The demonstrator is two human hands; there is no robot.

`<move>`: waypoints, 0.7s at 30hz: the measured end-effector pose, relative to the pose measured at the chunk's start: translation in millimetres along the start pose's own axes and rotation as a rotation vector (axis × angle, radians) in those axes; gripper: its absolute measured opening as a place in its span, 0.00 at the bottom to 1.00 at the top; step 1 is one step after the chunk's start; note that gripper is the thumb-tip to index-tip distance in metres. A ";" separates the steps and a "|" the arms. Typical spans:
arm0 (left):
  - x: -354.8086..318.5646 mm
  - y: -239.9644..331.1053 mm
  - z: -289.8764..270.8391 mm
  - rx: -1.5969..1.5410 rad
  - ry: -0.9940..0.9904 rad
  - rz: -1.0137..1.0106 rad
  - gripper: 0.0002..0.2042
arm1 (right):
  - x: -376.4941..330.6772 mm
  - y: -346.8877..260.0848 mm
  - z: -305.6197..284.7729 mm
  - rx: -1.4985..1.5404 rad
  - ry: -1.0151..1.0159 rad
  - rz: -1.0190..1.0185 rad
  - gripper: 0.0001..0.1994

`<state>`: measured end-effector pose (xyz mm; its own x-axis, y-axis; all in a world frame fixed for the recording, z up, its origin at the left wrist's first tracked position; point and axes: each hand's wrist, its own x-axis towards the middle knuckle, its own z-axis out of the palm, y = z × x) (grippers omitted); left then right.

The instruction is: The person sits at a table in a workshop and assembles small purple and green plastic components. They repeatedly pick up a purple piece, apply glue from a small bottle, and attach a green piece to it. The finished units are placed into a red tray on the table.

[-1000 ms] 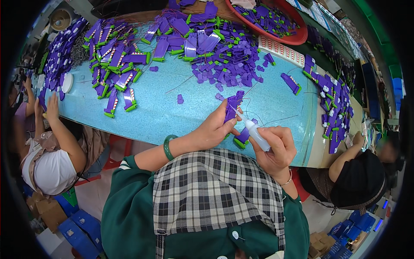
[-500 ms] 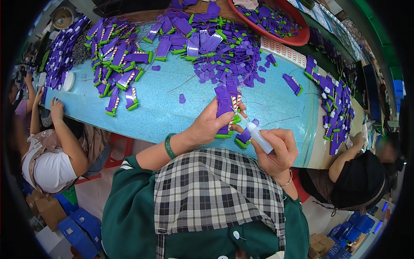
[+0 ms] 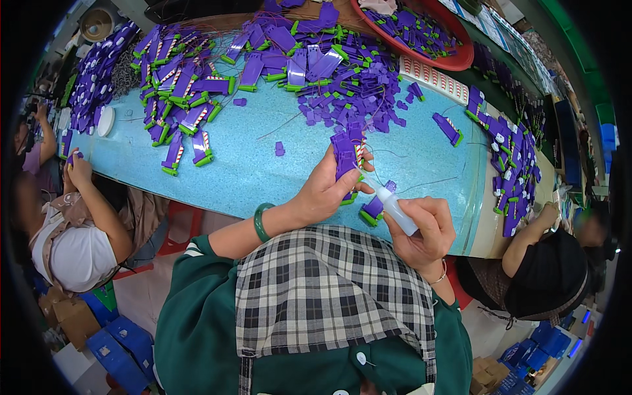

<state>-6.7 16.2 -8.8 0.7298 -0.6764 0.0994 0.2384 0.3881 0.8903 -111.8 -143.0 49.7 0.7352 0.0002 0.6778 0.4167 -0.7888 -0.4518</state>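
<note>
My left hand [image 3: 327,187] is closed on a purple plastic part [image 3: 345,153] with green ends and a red-and-white striped strip, held up over the blue table. In my right hand [image 3: 424,227] is a small translucent squeeze bottle [image 3: 396,210], its narrow tip pointing at the striped side of the part; whether it touches cannot be made out. Just under the bottle's tip, another purple-and-green part [image 3: 375,205] lies on the table. Beyond my hands spreads a heap of small purple pieces [image 3: 359,99].
Striped purple parts with thin wires [image 3: 187,85] pile up at the left. A red basin [image 3: 454,60] of parts and a white sheet of striped stickers [image 3: 431,78] lie at the far right. More parts [image 3: 513,164] cover the right end. Co-workers sit on either side.
The held part has tilted and turned slightly in my left hand. My right hand and the bottle stay almost in place. The left co-worker's hands have drawn together.
</note>
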 end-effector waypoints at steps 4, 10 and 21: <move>2.2 -7.0 2.1 0.144 0.086 0.023 0.19 | 1.8 -1.5 0.4 0.014 0.000 -0.019 0.22; 2.9 -15.3 -0.2 0.341 0.096 0.095 0.23 | 3.1 -0.7 2.8 0.035 -0.020 -0.029 0.22; 2.1 -3.0 -1.9 0.088 0.009 -0.051 0.23 | 4.7 0.5 0.1 0.029 0.013 -0.010 0.21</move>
<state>-4.7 14.8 -12.1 0.7242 -0.6878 0.0496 0.2181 0.2967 0.9297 -108.2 -143.3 52.6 0.7243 -0.0004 0.6894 0.4391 -0.7708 -0.4617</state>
